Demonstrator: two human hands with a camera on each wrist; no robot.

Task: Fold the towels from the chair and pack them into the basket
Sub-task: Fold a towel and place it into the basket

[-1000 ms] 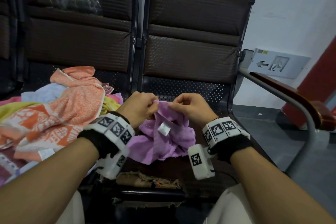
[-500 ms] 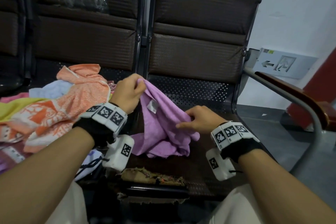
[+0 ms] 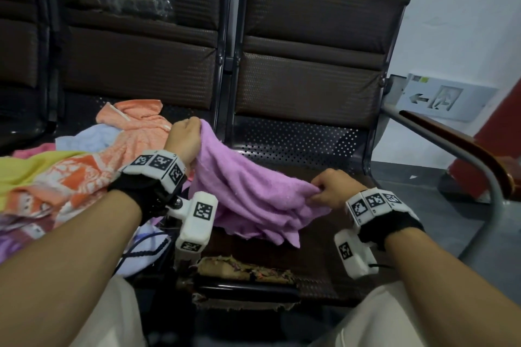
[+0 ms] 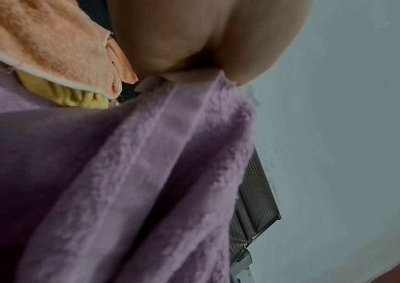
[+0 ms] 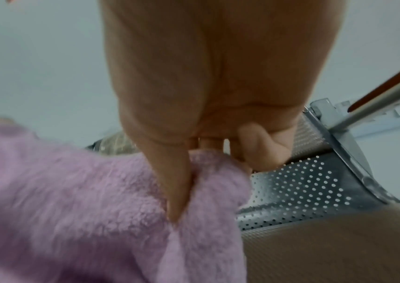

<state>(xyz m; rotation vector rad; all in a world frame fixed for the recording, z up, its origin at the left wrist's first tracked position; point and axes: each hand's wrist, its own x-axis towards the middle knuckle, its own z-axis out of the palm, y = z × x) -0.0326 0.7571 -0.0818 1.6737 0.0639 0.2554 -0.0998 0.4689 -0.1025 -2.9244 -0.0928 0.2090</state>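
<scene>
Purple towel [image 3: 248, 191] pinched between left hand [image 3: 183, 138] and right hand [image 3: 332, 187]; no legible writing.

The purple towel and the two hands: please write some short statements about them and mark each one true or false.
1. Both hands hold the purple towel. True: the left hand grips one end and the right hand pinches the other.
2. The left hand is lower than the right hand. False: it is higher.
3. The purple towel is already folded into a neat square. False: it hangs loose and wrinkled between the hands.
4. More towels lie on the seat to the left, with an orange towel among them. True.
5. A basket stands on the right seat. False: no basket is in view.
</scene>
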